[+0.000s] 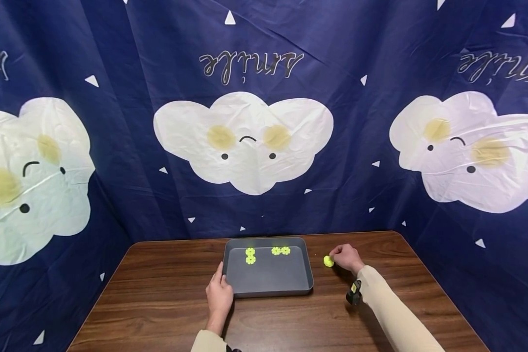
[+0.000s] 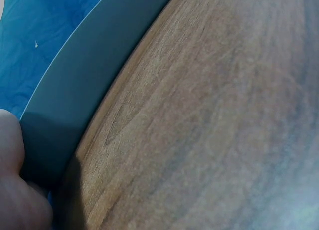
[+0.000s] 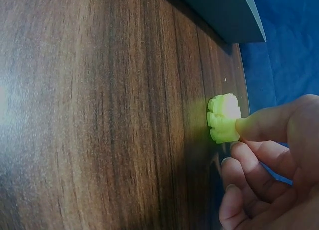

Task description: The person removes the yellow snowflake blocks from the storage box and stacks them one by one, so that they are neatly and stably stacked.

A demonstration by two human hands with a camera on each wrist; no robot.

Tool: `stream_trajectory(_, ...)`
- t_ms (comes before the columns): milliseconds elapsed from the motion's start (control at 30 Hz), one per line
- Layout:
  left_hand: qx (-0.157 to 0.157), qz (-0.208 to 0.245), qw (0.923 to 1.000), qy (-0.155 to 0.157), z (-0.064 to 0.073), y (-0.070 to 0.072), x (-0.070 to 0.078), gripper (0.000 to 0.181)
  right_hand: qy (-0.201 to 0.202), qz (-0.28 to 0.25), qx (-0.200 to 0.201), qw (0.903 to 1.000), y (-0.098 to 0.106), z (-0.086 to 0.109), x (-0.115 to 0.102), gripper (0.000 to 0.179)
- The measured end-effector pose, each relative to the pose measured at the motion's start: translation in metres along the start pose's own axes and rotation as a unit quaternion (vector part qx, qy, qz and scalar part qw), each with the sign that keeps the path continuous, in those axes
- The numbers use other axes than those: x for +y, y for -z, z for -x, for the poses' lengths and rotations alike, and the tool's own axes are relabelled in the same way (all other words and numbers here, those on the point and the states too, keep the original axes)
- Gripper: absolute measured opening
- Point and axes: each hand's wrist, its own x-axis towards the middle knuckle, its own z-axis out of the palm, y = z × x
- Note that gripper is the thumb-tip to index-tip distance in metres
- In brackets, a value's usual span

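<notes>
My left hand is at the left side of a dark grey rectangular tray, holding its wall near the front corner. In the left wrist view, the thumb lies against the end of the tray wall. To the right of the tray, my right hand pinches at a small bunch of bright yellow-green flower-shaped discs between thumb and forefinger, close over the table. Inside the tray, one pair of matching discs lies at the back left and another pair at the back right.
The brown wooden table carries the tray near its back edge. A dark blue curtain with white cloud prints hangs behind and on both sides. A black wrist device sits on the right sleeve.
</notes>
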Motion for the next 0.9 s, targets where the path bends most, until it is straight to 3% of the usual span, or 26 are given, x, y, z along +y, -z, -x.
stream_trajectory(667, -0.006, 0.004, 0.9999, 0.01, 0.0, -0.002, -0.002, 0.047, 0.005, -0.005, 0.0, 1.0, 0.002, -0.003, -0.002, 0.009)
stream_trajectory(900, -0.005, 0.009, 0.9999, 0.008, 0.0, -0.001, -0.001, 0.047, 0.023, 0.013, 0.02, 0.9995, 0.0, -0.002, -0.015, 0.009)
